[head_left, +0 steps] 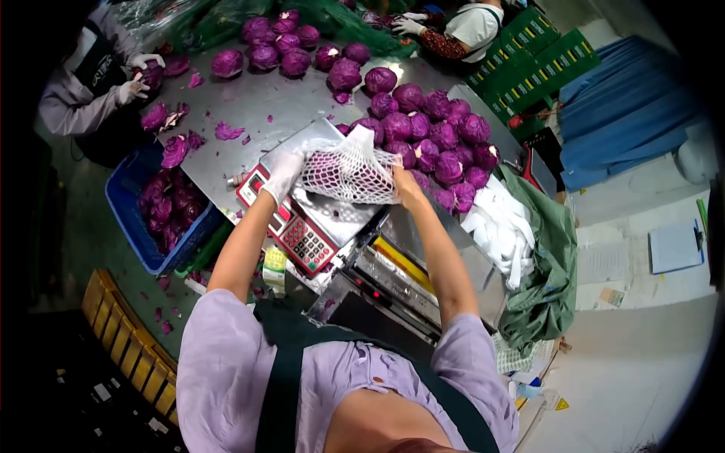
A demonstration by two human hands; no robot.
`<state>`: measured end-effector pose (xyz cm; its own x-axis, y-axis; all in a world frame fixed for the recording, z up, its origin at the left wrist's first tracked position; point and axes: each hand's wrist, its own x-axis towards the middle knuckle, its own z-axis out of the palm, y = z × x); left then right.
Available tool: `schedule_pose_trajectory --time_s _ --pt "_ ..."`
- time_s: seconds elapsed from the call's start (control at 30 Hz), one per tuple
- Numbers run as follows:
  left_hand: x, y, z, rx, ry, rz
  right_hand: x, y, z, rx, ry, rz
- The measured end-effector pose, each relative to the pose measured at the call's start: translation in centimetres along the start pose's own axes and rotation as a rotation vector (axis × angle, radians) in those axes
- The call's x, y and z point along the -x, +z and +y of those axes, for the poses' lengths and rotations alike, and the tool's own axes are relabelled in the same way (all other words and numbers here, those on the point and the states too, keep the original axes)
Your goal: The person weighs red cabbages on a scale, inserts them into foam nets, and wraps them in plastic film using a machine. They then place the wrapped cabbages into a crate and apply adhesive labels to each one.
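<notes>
A white mesh net (355, 162) is stretched around red cabbage (321, 167), whose purple shows through the holes. It is held over the metal plate of a red-and-silver weighing scale (308, 243). My left hand (284, 175), in a white glove, grips the left side of the netted cabbage. My bare right hand (406, 185) is closed on the right end of the net. Just beyond my right hand lies a pile of loose red cabbages (445, 136).
A metal table (208, 162) carries more cabbages and torn leaves. At left stands a blue crate (132, 234) of leaves. White nets (498, 230) lie at right beside a green sheet (547, 264). Two co-workers (98, 83) (472, 34) stand across the table.
</notes>
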<state>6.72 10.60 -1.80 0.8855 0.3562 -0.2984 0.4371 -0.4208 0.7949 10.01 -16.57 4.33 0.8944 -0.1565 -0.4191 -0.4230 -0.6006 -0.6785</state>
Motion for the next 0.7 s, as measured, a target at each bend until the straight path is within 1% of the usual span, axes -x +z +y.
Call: schedule_pose_trajectory --time_s 0.03,0.07,0.1,0.13,0.17,0.2,0.23,0.3,0.33,0.37,0.4,0.43,0.47,0.5,0.57,0.6,0.63,0.7 --pt "-3.6 3.2 -3.5 0.299 0.003 -0.089 0.0 0.2 -0.4 -0.068 0.137 -0.110" --pt "-4.7 4.6 -4.4 0.380 -0.001 -0.124 0.0 0.2 -0.5 -0.062 0.138 -0.112" --pt "-5.3 5.3 -4.9 0.461 -0.008 -0.161 0.0 0.0 -0.3 -0.208 0.130 -0.232" --pt "-4.5 5.1 -4.0 0.466 -0.017 -0.165 0.0 -0.3 -0.1 -0.353 0.124 -0.351" --pt "-2.2 3.8 -1.8 0.594 -0.052 -0.173 -0.1 -0.5 0.0 -0.502 0.118 -0.467" --pt "-0.1 2.6 0.1 0.719 -0.091 -0.180 -0.3 -0.6 0.0 -0.471 0.109 -0.494" --pt "1.3 1.6 1.2 0.719 -0.102 -0.184 -0.9 -0.6 0.3 -0.469 0.121 -0.495" --pt "3.6 -0.5 3.3 1.036 -0.236 -0.260 -2.0 -0.6 1.1 -0.532 0.017 -0.618" --pt "4.5 -1.9 4.6 1.024 -0.290 -0.263 -1.2 -0.9 0.4 -0.550 0.014 -0.690" --pt "3.3 -1.8 3.4 1.055 -0.269 -0.328 -0.4 -1.0 -0.3 -0.554 0.027 -0.689" --pt "1.9 -1.7 2.2 1.115 -0.260 -0.433 0.5 -0.8 -1.0 -0.598 0.004 -0.739" --pt "2.0 -2.5 2.8 1.179 -0.243 -0.534 1.2 -0.8 -1.9 -0.637 -0.026 -0.790" --pt "2.6 -3.3 3.2 1.111 -0.265 -0.530 2.0 -1.0 -2.8 -0.655 0.029 -0.810" --pt "0.6 -2.7 0.9 1.325 -0.348 -0.770 1.1 -0.6 -2.3 -0.653 0.044 -0.794" --pt "0.9 -4.1 0.2 1.322 -0.245 -0.826 2.4 -0.5 -3.6 -0.587 0.011 -0.748" --pt "2.8 -5.4 1.9 1.336 -0.206 -0.869 0.2 0.1 -2.3 -0.594 -0.004 -0.800" --pt "2.8 -5.3 2.0 1.333 -0.211 -0.866 -0.8 0.5 -2.2 -0.601 -0.017 -0.852" --pt "2.4 -5.4 2.1 1.268 -0.225 -0.681 -1.6 0.6 -2.9 -0.581 -0.003 -0.827"
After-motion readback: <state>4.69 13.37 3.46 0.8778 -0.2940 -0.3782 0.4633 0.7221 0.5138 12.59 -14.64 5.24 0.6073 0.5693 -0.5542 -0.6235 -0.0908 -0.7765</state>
